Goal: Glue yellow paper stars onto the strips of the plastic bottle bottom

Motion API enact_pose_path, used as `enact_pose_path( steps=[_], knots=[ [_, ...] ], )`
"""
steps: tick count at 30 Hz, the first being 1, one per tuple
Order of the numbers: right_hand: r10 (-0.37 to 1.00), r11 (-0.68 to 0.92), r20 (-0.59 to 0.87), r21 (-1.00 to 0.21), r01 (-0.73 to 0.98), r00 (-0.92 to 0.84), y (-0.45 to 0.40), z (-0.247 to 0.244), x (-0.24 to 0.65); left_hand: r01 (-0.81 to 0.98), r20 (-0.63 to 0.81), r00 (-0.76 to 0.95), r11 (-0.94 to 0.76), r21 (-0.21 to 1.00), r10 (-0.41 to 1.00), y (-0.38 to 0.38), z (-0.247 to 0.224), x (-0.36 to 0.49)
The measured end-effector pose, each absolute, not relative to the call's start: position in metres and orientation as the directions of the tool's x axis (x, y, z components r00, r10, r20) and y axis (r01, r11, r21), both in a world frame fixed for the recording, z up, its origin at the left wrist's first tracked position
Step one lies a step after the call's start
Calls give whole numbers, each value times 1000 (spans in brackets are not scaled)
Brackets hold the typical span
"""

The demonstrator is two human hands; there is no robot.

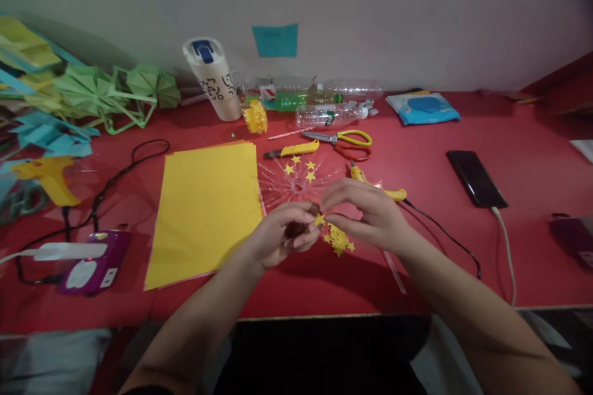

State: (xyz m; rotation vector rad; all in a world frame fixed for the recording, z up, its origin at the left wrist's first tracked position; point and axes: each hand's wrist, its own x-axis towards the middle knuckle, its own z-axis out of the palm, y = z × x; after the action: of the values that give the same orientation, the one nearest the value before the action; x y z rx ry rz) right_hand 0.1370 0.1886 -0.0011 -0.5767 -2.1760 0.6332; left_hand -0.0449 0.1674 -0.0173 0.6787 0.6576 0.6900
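Left hand (282,233) grip's pinching a yellow star (320,220), can't tell with right hand (370,213); probably featherlight, creases easily, grab edges.

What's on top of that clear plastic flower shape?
A few yellow stars lie on the clear plastic. The left hand covers part of its near edge, so anything there can't be seen.

It's just one head cam, looking forward and pretty steeply down over the near edge of the red tabletop (287,293), close enough that left hand (283,233) and right hand (370,213) sit mid-frame, grey wall (370,12) behind.
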Motion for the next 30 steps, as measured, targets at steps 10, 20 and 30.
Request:
enact_pose_path(
  steps=[10, 20, 30],
  knots=[
    [593, 769, 542, -600, 220, -595, 195, 6, 134, -285, -294, 495, 473, 834, 818, 170, -21, -50],
    [739, 672, 531, -620, 404, -415, 230, 15, 138, 651, 554, 168, -514, 559, 815, 207, -20, -82],
    [726, 675, 493, -645, 358, -480, 242, 9, 129, 696, 286, 462, -543, 471, 840, 249, -6, -85]
  ],
)
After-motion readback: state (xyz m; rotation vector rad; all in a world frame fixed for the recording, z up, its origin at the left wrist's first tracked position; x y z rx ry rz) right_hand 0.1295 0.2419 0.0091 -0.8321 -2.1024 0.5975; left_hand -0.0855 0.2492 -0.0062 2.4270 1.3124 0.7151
